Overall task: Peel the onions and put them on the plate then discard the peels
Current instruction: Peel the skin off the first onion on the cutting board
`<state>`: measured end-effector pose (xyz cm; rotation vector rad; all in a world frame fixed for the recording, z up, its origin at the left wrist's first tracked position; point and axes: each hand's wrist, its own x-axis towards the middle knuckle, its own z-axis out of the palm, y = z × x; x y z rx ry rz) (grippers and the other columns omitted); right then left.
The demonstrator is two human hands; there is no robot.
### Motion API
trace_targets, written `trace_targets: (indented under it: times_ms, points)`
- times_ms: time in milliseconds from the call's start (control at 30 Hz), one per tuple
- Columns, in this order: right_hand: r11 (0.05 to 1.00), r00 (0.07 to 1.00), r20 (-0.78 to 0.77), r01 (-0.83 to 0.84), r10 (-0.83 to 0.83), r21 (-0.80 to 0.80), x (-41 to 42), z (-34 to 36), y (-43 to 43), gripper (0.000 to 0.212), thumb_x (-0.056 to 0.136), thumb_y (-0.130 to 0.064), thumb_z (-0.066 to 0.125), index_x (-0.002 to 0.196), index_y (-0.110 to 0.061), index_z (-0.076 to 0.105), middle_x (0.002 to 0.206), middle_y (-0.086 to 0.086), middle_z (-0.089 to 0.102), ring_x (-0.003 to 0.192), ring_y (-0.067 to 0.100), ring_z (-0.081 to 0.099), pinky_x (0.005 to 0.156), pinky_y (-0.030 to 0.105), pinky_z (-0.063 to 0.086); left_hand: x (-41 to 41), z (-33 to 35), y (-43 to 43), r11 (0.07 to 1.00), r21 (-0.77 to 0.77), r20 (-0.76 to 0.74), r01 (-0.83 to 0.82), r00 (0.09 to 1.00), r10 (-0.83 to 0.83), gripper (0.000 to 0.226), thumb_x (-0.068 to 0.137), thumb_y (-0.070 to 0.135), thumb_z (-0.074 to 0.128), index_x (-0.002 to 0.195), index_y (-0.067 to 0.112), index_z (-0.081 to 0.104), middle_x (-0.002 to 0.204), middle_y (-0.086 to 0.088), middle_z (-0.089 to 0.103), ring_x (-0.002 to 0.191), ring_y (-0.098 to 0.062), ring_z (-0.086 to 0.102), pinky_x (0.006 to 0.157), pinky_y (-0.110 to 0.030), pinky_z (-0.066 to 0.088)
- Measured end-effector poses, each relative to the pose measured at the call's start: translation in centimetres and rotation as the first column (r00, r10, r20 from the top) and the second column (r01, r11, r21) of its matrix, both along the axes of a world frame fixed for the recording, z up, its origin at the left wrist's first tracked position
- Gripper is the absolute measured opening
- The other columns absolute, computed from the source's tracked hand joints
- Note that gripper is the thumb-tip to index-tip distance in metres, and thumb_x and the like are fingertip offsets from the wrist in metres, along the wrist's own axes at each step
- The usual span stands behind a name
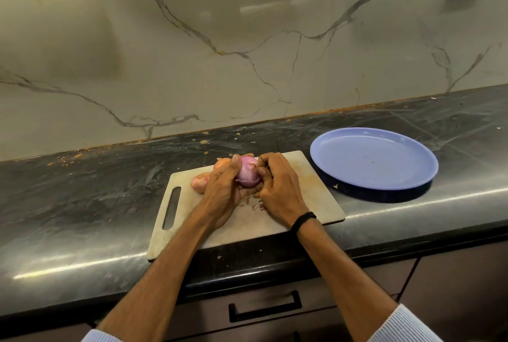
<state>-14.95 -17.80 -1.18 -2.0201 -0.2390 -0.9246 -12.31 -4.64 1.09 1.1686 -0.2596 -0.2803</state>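
Head view: the left hand (222, 190) cups a purple onion (247, 174) just above the cutting board (316, 198), its fingers curled under the onion and its thumb pressed against the onion's left side. The right hand (279, 187), fingers bent tight together, pinches at the onion's right side. 2 unpeeled onions (199, 182) lie on the board behind the left hand. Peel scraps (257, 206) lie on the board beneath the hands. The blue plate (373, 157) sits on the counter (82, 190), just right of the board

The left hand (224, 190) hid parts of two unpeeled onions (200, 182), the right hand (277, 185) curled its fingertips out of sight, and both sleeves (404, 325) ran off the bottom edge.
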Motion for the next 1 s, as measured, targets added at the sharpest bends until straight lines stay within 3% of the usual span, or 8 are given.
trace_targets:
  times_ms: [133, 367, 500, 600, 867, 1000]
  points:
    - [0.99, 0.998, -0.06, 0.019, -0.011, 0.137, -0.27, 0.18, -0.61, 0.01, 0.094, -0.002, 0.05, 0.092, -0.011, 0.054, 0.088, 0.002, 0.058, 0.079, 0.003, 0.052, 0.067, 0.011, 0.044, 0.1, 0.06, 0.18, 0.999, -0.045, -0.057, -0.01, 0.998, 0.008, 0.044, 0.107, 0.032, 0.039, 0.13, -0.003, 0.055, 0.124, -0.029, 0.062, 0.107, -0.036, 0.07, 0.074, -0.036, 0.062]
    - [0.962, 0.979, -0.029, 0.202, -0.201, 0.184, -0.22, 0.18, -0.72, 0.017, 0.091, -0.003, 0.06, 0.106, -0.01, 0.06, 0.1, 0.002, 0.062, 0.092, 0.012, 0.057, 0.08, 0.016, 0.046, 0.66, -0.56, 0.38, 0.999, -0.039, -0.019, -0.03, 0.999, 0.029, 0.042, 0.105, 0.032, 0.044, 0.131, 0.002, 0.056, 0.13, -0.031, 0.059, 0.115, -0.043, 0.064, 0.084, -0.041, 0.061]
    - [0.985, 0.986, 0.071, 0.146, -0.152, 0.087, -0.42, 0.2, -0.42, 0.018, 0.093, -0.01, 0.061, 0.111, -0.008, 0.065, 0.105, 0.006, 0.066, 0.095, 0.012, 0.059, 0.083, 0.014, 0.045, 0.4, -0.22, 0.15, 0.998, -0.033, 0.003, -0.049, 0.999, 0.049, 0.043, 0.096, 0.037, 0.052, 0.124, 0.006, 0.059, 0.123, -0.026, 0.064, 0.104, -0.033, 0.071, 0.079, -0.036, 0.062]
    - [0.998, 0.995, 0.087, 0.055, -0.054, -0.015, -0.36, 0.1, -0.35, 0.022, 0.094, -0.012, 0.061, 0.115, -0.008, 0.068, 0.108, 0.008, 0.068, 0.098, 0.014, 0.061, 0.086, 0.007, 0.043, 0.34, -0.11, 0.02, 0.998, -0.029, 0.03, -0.048, 0.998, 0.049, 0.049, 0.091, 0.039, 0.054, 0.125, 0.004, 0.059, 0.124, -0.026, 0.064, 0.107, -0.033, 0.069, 0.081, -0.036, 0.062]
    - [0.999, 0.995, 0.082, 0.052, -0.052, 0.008, 0.02, -0.2, -0.47, 0.009, 0.091, -0.005, 0.064, 0.098, -0.005, 0.07, 0.094, 0.009, 0.068, 0.085, 0.013, 0.059, 0.08, 0.01, 0.045, 0.23, -0.05, -0.13, 0.999, -0.007, 0.029, -0.043, 0.999, 0.043, 0.034, 0.099, 0.029, 0.05, 0.12, 0.005, 0.06, 0.119, -0.022, 0.067, 0.106, -0.03, 0.07, 0.083, -0.038, 0.062]
    - [0.998, 0.996, 0.057, 0.061, -0.062, 0.004, 0.16, -0.45, -0.19, 0.01, 0.091, -0.01, 0.058, 0.092, -0.004, 0.067, 0.089, 0.012, 0.065, 0.081, 0.015, 0.054, 0.075, 0.024, 0.048, 0.06, -0.08, -0.12, 0.999, 0.049, 0.063, -0.02, 0.998, 0.017, 0.029, 0.105, 0.024, 0.044, 0.121, 0.007, 0.062, 0.119, -0.021, 0.069, 0.111, -0.032, 0.068, 0.09, -0.043, 0.059]
